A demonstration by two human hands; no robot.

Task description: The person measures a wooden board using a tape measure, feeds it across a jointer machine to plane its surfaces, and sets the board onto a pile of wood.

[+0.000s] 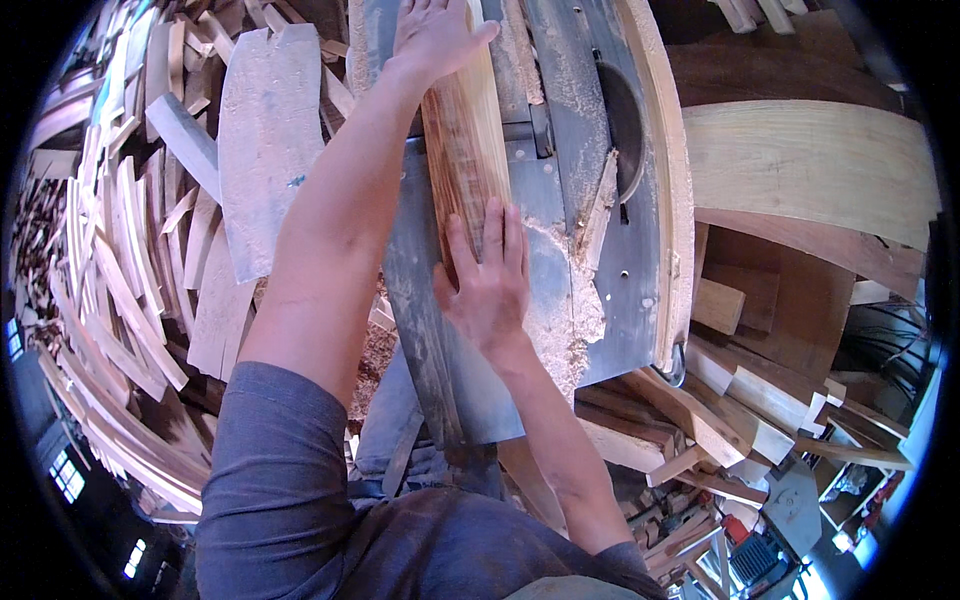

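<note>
A long wooden board [470,150] lies lengthwise on the grey metal table [480,400] of a woodworking machine, its left part darker brown than its pale right part. My left hand [435,35] rests flat on the board's far part, thumb stretched to the right; its fingertips are cut off by the top edge. My right hand [490,285] presses on the near end with fingers stretched forward and thumb out at the left side. Neither hand is wrapped around the board. The board's far end is out of view.
Sawdust and shavings [560,300] lie right of the board, with a splintered strip [600,215] beside a dark curved slot [625,130]. A wooden rail [665,200] borders the machine. Piled wood strips [130,270] fill the left; a wide plank [800,165] and offcuts stand right.
</note>
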